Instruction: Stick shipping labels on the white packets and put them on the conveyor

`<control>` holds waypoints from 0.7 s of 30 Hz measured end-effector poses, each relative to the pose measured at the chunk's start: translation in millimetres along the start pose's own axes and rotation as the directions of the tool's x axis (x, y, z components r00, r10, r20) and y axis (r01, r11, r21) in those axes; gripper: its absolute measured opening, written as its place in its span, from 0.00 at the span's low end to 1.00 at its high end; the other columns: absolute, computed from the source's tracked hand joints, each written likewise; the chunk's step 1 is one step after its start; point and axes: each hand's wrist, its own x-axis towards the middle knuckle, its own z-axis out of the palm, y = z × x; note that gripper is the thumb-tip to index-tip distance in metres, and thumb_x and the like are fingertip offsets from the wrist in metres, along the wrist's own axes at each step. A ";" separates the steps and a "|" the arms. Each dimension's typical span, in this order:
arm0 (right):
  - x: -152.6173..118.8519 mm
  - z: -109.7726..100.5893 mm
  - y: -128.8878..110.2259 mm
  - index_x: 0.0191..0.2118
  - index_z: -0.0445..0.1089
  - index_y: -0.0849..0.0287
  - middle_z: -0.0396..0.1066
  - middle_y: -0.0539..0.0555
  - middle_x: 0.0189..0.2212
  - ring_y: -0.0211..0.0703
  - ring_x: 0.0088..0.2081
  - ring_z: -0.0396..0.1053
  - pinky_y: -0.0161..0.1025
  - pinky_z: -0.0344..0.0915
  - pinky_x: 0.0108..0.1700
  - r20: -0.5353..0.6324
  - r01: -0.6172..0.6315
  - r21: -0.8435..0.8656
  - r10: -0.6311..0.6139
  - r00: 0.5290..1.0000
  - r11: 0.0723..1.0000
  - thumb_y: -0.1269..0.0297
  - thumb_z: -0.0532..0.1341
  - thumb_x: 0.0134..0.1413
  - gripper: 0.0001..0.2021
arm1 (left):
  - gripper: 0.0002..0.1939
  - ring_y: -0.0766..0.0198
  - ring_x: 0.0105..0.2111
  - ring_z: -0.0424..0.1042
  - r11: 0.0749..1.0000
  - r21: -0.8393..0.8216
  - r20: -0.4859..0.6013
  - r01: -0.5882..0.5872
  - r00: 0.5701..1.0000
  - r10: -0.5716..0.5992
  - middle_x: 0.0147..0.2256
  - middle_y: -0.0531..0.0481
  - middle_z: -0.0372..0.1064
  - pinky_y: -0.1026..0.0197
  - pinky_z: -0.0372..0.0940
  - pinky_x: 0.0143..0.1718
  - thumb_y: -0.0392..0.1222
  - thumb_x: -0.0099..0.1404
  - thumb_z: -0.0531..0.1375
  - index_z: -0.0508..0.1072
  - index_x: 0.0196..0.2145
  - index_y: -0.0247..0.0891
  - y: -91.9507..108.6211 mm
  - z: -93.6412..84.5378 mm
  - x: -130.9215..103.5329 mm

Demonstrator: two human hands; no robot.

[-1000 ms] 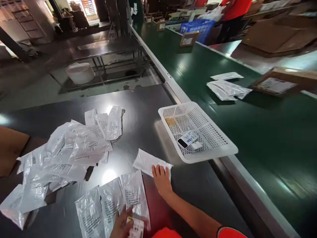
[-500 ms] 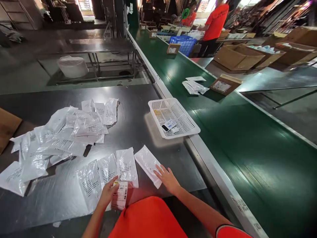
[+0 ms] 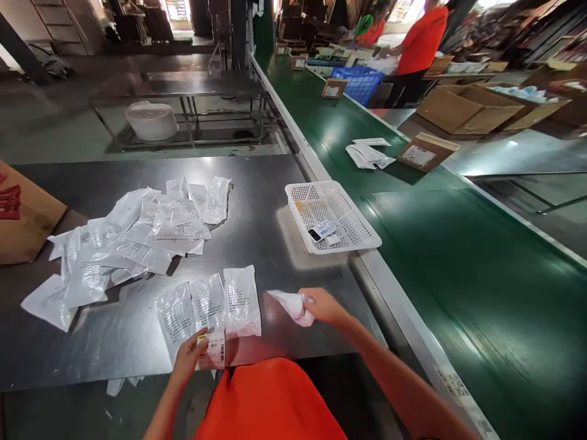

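Observation:
Pinched in my left hand [image 3: 189, 355] is a printed shipping label [image 3: 213, 351] with a yellow corner, near the table's front edge. My right hand [image 3: 323, 305] is closed on a white plastic mailer bag [image 3: 290, 305], folded over and lifted at one end. Between the hands and slightly farther off, three white mailer bags lie in a row: a left one [image 3: 176, 315], a middle one [image 3: 208, 299] and a right one [image 3: 242, 300]. The label overlaps the lower end of this row. A large heap of similar bags [image 3: 132, 235] covers the table's left part.
A white perforated basket [image 3: 362, 237] with small items sits on the table edge beside the green conveyor [image 3: 413, 244]. White packets [image 3: 369, 153] and a cardboard box [image 3: 426, 153] lie on the belt. Another carton [image 3: 32, 220] stands left. Co-workers in red shirts [image 3: 424, 40] stand far back.
My right hand has gone from resting open on the mailer bag to gripping and folding it. My left hand still holds the label. The view has shifted slightly left.

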 end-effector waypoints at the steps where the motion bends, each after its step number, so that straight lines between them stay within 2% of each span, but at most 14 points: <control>1: 10.4 -16.5 -2.6 0.29 0.74 0.61 0.73 0.50 0.26 0.40 0.30 0.69 0.33 0.60 0.32 0.085 -0.005 0.065 -0.001 0.996 0.998 0.69 0.55 0.50 0.09 | 0.35 0.51 0.38 0.77 1.000 -0.009 -0.002 0.009 1.000 -0.009 0.36 0.46 0.80 0.53 0.71 0.42 0.62 0.45 0.66 0.76 0.45 0.35 -3.3 -1.8 0.4; 3: 39.1 -41.7 -8.6 0.26 0.73 0.62 0.71 0.49 0.23 0.40 0.27 0.68 0.33 0.60 0.30 0.209 -0.028 0.120 0.003 0.978 0.992 0.68 0.58 0.45 0.07 | 0.35 0.51 0.37 0.77 1.000 -0.020 0.002 0.014 1.000 -0.014 0.36 0.45 0.80 0.53 0.71 0.41 0.62 0.45 0.66 0.76 0.46 0.34 -9.1 -3.7 1.7; 4: 55.3 -49.4 -12.0 0.26 0.74 0.62 0.72 0.49 0.23 0.41 0.28 0.69 0.33 0.62 0.31 0.232 -0.049 0.115 0.021 0.972 0.992 0.68 0.58 0.45 0.07 | 0.35 0.51 0.37 0.77 1.000 -0.024 0.009 0.012 1.000 -0.012 0.36 0.45 0.81 0.54 0.71 0.41 0.62 0.45 0.66 0.76 0.46 0.34 -11.3 -4.0 2.4; 6: 84.8 -53.9 -18.1 0.33 0.76 0.62 0.75 0.52 0.28 0.44 0.35 0.71 0.35 0.65 0.37 0.193 -0.084 0.091 0.066 0.979 0.992 0.68 0.57 0.48 0.11 | 0.35 0.52 0.37 0.77 1.000 -0.028 0.024 0.004 1.000 -0.004 0.37 0.44 0.80 0.55 0.70 0.42 0.61 0.47 0.66 0.76 0.46 0.33 -13.8 -4.0 3.5; 8: 102.9 -42.7 -20.9 0.46 0.74 0.61 0.76 0.57 0.40 0.48 0.46 0.70 0.40 0.64 0.48 0.080 -0.108 0.077 0.102 0.992 0.991 0.66 0.52 0.55 0.17 | 0.35 0.53 0.38 0.77 1.000 -0.021 0.030 -0.004 1.000 0.004 0.37 0.44 0.80 0.55 0.70 0.43 0.61 0.48 0.65 0.75 0.48 0.33 -13.9 -4.1 4.2; 10: 105.9 -14.7 -19.5 0.57 0.66 0.61 0.69 0.61 0.53 0.51 0.57 0.63 0.46 0.58 0.57 -0.082 -0.156 0.017 0.157 0.984 0.988 0.65 0.47 0.61 0.22 | 0.38 0.52 0.40 0.77 1.000 0.010 0.034 -0.008 0.999 0.008 0.39 0.43 0.80 0.55 0.70 0.45 0.62 0.49 0.64 0.73 0.50 0.32 -11.5 -4.7 5.0; 12: 96.9 27.5 -15.4 0.63 0.58 0.61 0.57 0.63 0.63 0.52 0.64 0.53 0.49 0.55 0.60 -0.196 -0.177 -0.102 0.155 0.968 0.979 0.62 0.46 0.64 0.25 | 0.39 0.49 0.46 0.75 0.996 0.088 0.013 -0.025 1.000 0.024 0.46 0.40 0.78 0.53 0.67 0.51 0.62 0.49 0.63 0.72 0.52 0.31 -7.1 -5.1 6.5; 15: 77.1 98.4 -8.9 0.66 0.52 0.58 0.40 0.61 0.69 0.59 0.68 0.41 0.57 0.50 0.62 -0.218 -0.134 -0.310 0.066 0.974 0.941 0.57 0.52 0.61 0.29 | 0.36 0.48 0.60 0.63 0.968 0.241 -0.039 -0.074 0.996 0.086 0.57 0.38 0.68 0.51 0.56 0.62 0.59 0.51 0.61 0.71 0.53 0.33 1.9 -2.6 11.7; 17: 70.3 133.8 -6.0 0.67 0.51 0.54 0.38 0.60 0.70 0.64 0.68 0.37 0.64 0.44 0.62 -0.255 -0.134 -0.385 0.034 0.966 0.913 0.55 0.54 0.60 0.31 | 0.31 0.49 0.65 0.53 0.937 0.332 -0.027 -0.107 0.992 0.123 0.61 0.39 0.63 0.51 0.49 0.65 0.55 0.53 0.60 0.72 0.51 0.35 8.1 2.8 16.9; 19: 72.0 151.2 -4.1 0.67 0.50 0.50 0.41 0.59 0.69 0.66 0.68 0.37 0.68 0.40 0.62 -0.294 -0.130 -0.417 0.002 0.956 0.899 0.55 0.54 0.60 0.31 | 0.22 0.50 0.67 0.47 0.884 0.454 0.035 -0.110 0.994 0.105 0.63 0.40 0.59 0.48 0.46 0.66 0.49 0.56 0.59 0.75 0.47 0.37 13.7 11.0 22.1; 21: 79.6 151.7 -3.2 0.67 0.51 0.49 0.44 0.59 0.68 0.65 0.68 0.38 0.69 0.38 0.62 -0.296 -0.094 -0.434 -0.043 0.954 0.896 0.54 0.54 0.60 0.30 | 0.14 0.47 0.67 0.46 0.818 0.571 0.078 -0.069 0.997 0.029 0.63 0.41 0.59 0.41 0.43 0.66 0.42 0.57 0.58 0.78 0.39 0.39 18.0 20.7 25.9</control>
